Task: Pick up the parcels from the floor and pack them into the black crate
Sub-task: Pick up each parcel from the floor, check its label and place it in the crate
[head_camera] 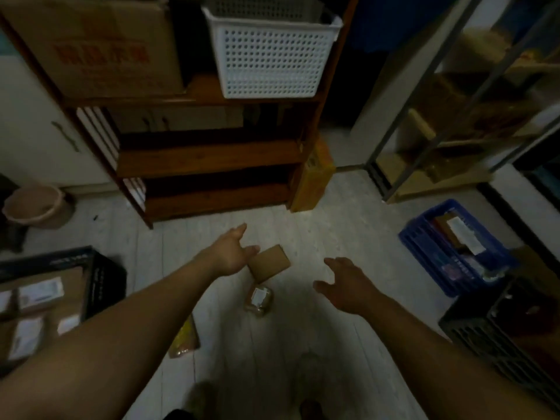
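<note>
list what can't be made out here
Head view, yellow parcel: mostly hidden under the left forearm.
Head view, black crate: cut off by the left edge; its parcel labels too blurred to read.
Head view, left hand and brown parcel: contact unclear, the hand overlaps its corner.

Both bare arms reach forward and down, well apart. The left hand (228, 253) is relaxed, its fingers stretched ahead. The right hand (348, 286) has its fingers spread, and its thumb points inward.

Floor (303, 344): parcels (258, 300), blk crate (104, 280), blue crate (424, 250)
</note>
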